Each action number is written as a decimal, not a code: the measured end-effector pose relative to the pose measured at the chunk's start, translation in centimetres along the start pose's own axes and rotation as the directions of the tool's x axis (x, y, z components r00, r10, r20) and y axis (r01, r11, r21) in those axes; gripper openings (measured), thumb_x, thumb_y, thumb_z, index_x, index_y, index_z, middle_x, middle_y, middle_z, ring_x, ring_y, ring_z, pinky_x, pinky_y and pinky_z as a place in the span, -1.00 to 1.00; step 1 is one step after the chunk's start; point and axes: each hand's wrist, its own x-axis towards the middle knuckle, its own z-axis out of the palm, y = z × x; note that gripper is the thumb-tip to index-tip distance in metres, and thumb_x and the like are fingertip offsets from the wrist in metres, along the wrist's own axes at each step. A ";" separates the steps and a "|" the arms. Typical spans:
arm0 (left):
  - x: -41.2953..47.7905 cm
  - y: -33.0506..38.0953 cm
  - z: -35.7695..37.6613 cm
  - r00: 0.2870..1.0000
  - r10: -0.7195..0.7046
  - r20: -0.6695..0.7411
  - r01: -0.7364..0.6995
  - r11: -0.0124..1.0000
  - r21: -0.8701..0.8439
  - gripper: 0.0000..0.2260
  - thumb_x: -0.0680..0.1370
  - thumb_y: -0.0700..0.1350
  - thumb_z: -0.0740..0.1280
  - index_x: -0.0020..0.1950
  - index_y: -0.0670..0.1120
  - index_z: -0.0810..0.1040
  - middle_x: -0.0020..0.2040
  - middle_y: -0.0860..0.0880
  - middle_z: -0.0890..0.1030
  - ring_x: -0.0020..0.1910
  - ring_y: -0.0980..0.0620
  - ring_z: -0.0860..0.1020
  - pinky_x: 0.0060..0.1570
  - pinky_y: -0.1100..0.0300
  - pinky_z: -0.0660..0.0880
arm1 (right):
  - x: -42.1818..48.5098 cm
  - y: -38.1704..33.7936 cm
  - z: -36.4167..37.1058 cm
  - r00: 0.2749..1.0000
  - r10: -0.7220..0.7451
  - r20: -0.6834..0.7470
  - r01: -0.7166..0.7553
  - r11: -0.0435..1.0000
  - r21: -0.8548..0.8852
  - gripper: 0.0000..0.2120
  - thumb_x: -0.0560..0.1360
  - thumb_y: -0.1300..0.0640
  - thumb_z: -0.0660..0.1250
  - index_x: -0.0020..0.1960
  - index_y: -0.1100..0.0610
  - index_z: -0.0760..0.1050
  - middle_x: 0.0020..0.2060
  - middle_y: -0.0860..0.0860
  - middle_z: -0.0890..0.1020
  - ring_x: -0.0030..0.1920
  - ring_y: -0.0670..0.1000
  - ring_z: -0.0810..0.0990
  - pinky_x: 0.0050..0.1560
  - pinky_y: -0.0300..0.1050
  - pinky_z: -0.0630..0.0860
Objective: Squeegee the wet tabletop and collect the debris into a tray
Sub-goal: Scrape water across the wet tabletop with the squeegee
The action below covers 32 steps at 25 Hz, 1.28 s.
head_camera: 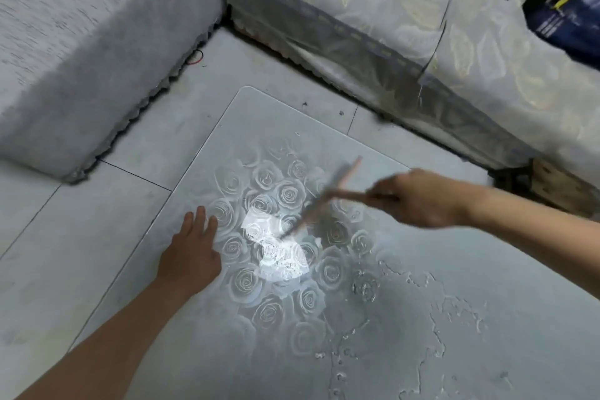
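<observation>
The squeegee (319, 199), a slim pale blade on a light wooden handle, sits blurred just right of centre frame, its blade slanting down-left over the grey glass tabletop (259, 114) printed with white roses. Whether its edge touches the glass cannot be told. The right grip (422, 198), a bare hand coming in from the right edge, is wrapped round the handle. The left grip (191, 253) lies flat with fingers straight at the tabletop's left edge, holding nothing. Ragged puddles of water (461, 312) spread across the lower right. This looks like the wiping step, early on. The next stroke calls for pressing the blade down and drawing the water together. No tray shows. Grey tiled floor (81, 237) and a grey fabric sofa (81, 58) fill the left and upper left.
</observation>
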 end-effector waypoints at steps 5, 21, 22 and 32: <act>0.3 -0.1 1.2 0.999 -0.005 -0.051 0.003 0.999 -0.045 -0.43 0.57 -0.09 0.09 0.58 -0.03 0.00 0.58 -0.05 -0.18 0.56 -0.03 -0.16 0.45 0.02 0.13 | 10.5 -7.7 -8.0 0.979 -0.054 -0.195 0.082 0.987 0.137 -0.33 0.45 -0.34 0.19 0.11 0.25 0.58 -0.38 0.15 0.55 -0.55 0.06 0.39 -0.64 -0.33 0.30; 0.9 -0.7 1.9 0.997 0.016 -0.073 -0.019 0.999 -0.040 -0.44 0.58 -0.08 0.08 0.57 -0.06 0.02 0.57 -0.10 -0.18 0.56 -0.08 -0.17 0.47 -0.05 0.08 | 9.9 -7.2 -8.7 0.999 0.048 -0.010 -0.045 0.977 0.207 -0.60 0.52 -0.13 0.25 -0.03 0.24 0.51 -0.39 0.12 0.41 -0.52 0.02 0.29 -0.57 -0.28 0.24; 0.9 -0.7 1.9 0.997 0.017 -0.078 -0.020 0.999 -0.041 -0.45 0.58 -0.08 0.08 0.57 -0.06 0.03 0.58 -0.10 -0.18 0.56 -0.08 -0.16 0.47 -0.05 0.08 | 9.7 -6.8 -7.7 0.999 0.036 -0.014 -0.032 0.972 0.232 -0.59 0.51 -0.16 0.22 0.01 0.20 0.53 -0.38 0.13 0.42 -0.50 0.03 0.31 -0.56 -0.27 0.25; 0.9 -0.2 1.4 0.998 -0.002 -0.065 0.001 1.000 -0.028 -0.47 0.60 -0.12 0.11 0.56 -0.11 0.07 0.58 -0.13 -0.11 0.56 -0.10 -0.11 0.44 -0.11 0.08 | -2.9 -1.7 1.4 0.982 0.071 0.175 -0.126 0.937 0.325 -0.61 0.40 -0.34 0.14 0.09 -0.25 0.56 -0.41 0.03 0.44 -0.59 -0.04 0.33 -0.60 -0.31 0.25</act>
